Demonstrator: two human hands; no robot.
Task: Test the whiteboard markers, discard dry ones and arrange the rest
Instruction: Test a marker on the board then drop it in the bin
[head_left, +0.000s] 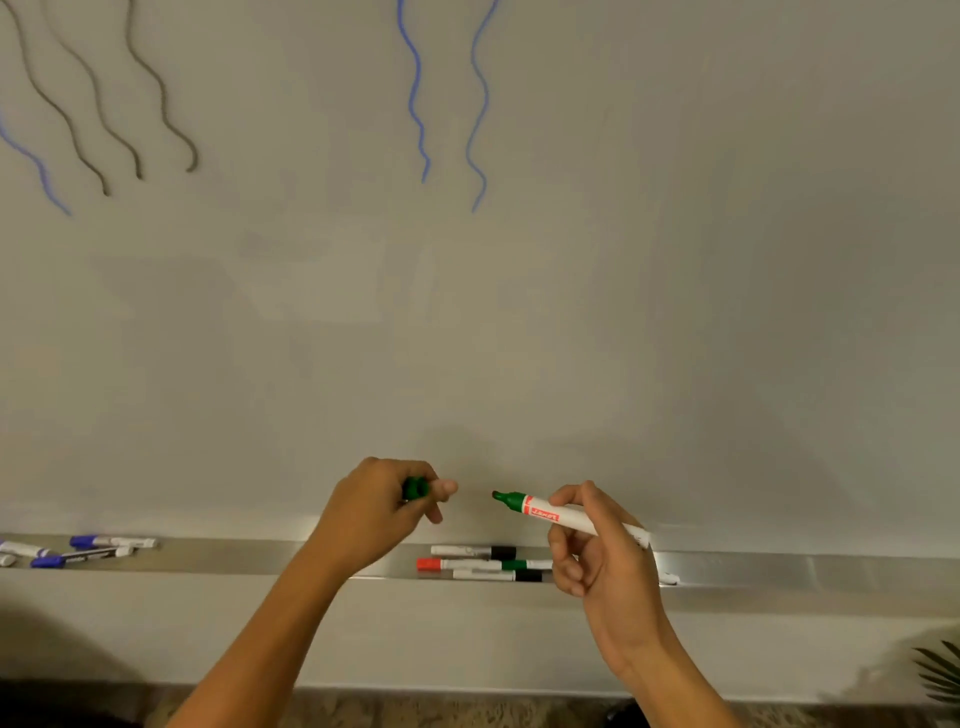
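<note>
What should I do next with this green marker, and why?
Probably lift the right hand and draw a test stroke with the green marker on the whiteboard: its cap is off in the left hand, and only grey and blue lines show.

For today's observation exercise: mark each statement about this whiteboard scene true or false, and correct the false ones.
1. The right hand holds an uncapped green marker. True.
2. The left hand is empty. False: it grips the green cap.
3. Green wavy lines are already drawn on the whiteboard. False: only the grey lines and blue lines show.
4. Markers lie in the tray below the board. True: a central group and blue-capped ones further left.
5. The marker's tip touches the board. False: it points sideways toward the left hand, apart from the cap.
</note>
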